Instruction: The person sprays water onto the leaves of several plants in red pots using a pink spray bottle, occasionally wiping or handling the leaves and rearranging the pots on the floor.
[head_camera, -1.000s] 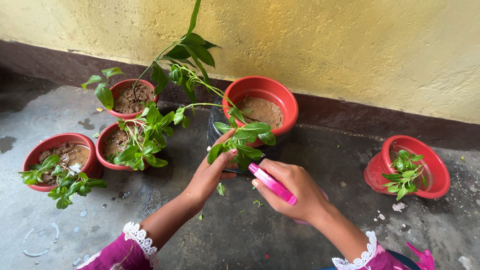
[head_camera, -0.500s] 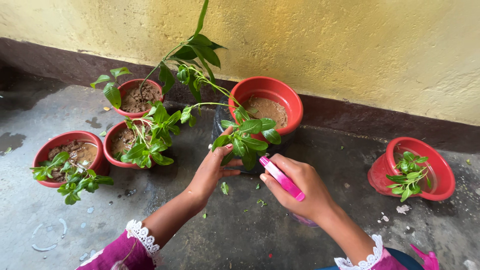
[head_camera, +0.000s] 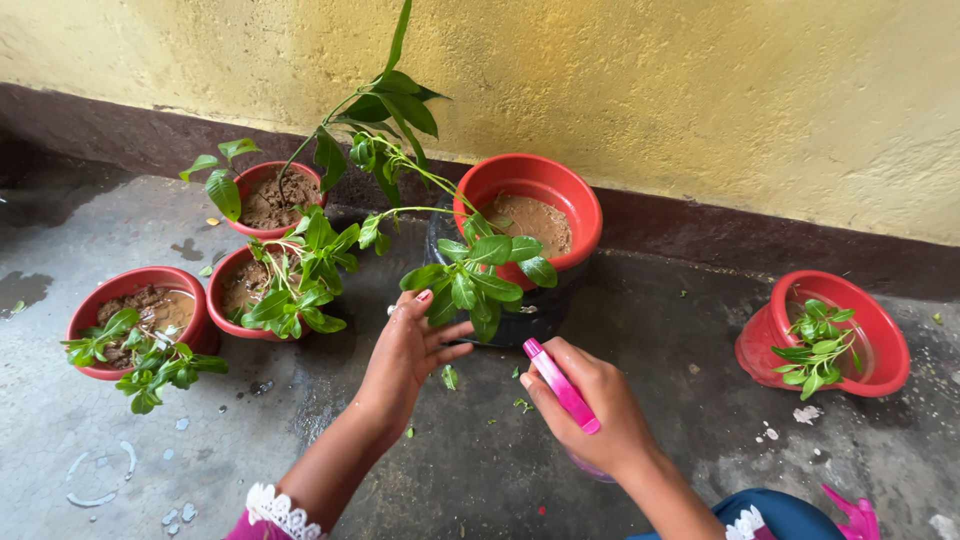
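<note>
My left hand (head_camera: 405, 352) is spread with the fingers apart, just below a cluster of green leaves (head_camera: 478, 277) at the end of a long drooping stem (head_camera: 400, 165). The fingertips are at the lowest leaves and hold nothing. My right hand (head_camera: 592, 408) is closed around a pink spray bottle (head_camera: 560, 384), whose pink top points up and left toward the leaves. The bottle's body is mostly hidden under that hand. Behind the leaves, a large red pot (head_camera: 530, 172) of wet brown soil stands on a dark container (head_camera: 545, 305).
Three small red pots (head_camera: 265, 198) (head_camera: 232, 290) (head_camera: 130, 290) with soil and green cuttings stand at the left. A tilted red pot (head_camera: 850, 330) with leaves lies at the right. A yellow wall (head_camera: 650, 90) rises behind. The concrete floor (head_camera: 470, 460) is wet with scattered leaf bits.
My left hand has let go of the leaf cluster, opened and dropped slightly below it. My right hand with the pink bottle has drawn back toward me.
</note>
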